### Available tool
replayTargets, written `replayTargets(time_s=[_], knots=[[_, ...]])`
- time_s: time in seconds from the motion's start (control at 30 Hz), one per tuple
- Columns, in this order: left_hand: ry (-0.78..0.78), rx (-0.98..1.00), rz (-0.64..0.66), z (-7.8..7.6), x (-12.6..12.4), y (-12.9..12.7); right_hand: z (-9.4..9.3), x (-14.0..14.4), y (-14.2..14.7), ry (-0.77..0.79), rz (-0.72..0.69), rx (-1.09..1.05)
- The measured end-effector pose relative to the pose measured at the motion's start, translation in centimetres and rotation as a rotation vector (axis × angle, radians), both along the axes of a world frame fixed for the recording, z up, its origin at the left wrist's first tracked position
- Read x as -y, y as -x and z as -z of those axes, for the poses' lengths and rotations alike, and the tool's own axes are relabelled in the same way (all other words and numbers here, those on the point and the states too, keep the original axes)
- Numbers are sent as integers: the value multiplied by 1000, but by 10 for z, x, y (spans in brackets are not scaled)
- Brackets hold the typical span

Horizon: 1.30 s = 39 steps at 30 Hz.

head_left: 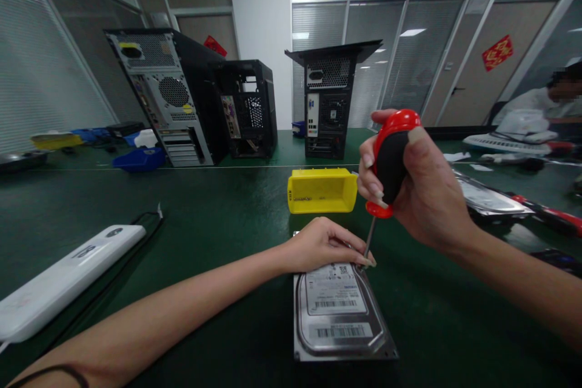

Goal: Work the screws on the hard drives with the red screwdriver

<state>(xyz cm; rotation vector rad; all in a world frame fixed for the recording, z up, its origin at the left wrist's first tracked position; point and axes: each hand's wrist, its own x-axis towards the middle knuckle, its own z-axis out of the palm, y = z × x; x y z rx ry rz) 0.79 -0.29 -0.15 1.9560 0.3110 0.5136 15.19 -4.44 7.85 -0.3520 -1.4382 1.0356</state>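
Observation:
A silver hard drive (339, 315) with white printed labels lies flat on the green table in front of me. My left hand (325, 245) rests across its far end, thumb and fingers pinched at the bottom of a screwdriver shaft. That screwdriver (391, 160) has a thick red-and-black handle and stands slightly tilted, its tip at the drive's far right edge. Wrapped around the handle is my right hand (422, 188), with the thumb along its side. My left fingers hide the exact contact point and any screw there.
Beyond the drive sits a yellow bin (322, 192) holding small dark pieces. Computer cases (182, 97) stand at the back. A white power strip (73, 279) with a black cable lies left. Another drive (491, 197) and red-handled tools are right. A person (530, 106) sits far right.

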Motion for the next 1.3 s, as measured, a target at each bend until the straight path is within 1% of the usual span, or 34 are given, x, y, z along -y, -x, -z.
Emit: replayTargets(time_s=[0.1, 0.23, 0.5, 0.7, 0.8, 0.9, 1.1, 1.17, 1.23, 1.3], knots=[[-23, -31, -22, 0, 0, 0, 0, 0, 0, 8, 2, -5], [-44, -30, -20, 1, 0, 0, 0, -1, 0, 10, 9, -6], [-9, 28, -36, 1, 2, -1, -1, -1, -1, -14, 42, 19], [-58, -8, -81, 2, 4, 1, -2, 0, -3, -10, 53, 18], [16, -27, -59, 4, 3, 2, -3, 0, -3, -16, 66, 17], [89, -28, -52, 5, 3, 2, -3, -1, -3, -13, 50, 7], [74, -21, -72, 6, 3, 1, -2, -1, -2, -7, 52, -3], [95, -9, -73, 7, 3, 1, -2, -1, -1, -3, 42, -12], [150, -5, -64, 7, 1, 2, -2, -1, -2, -4, 35, -21], [148, -14, -49, 5, -2, 3, -2, -2, -2, -10, 34, -17]])
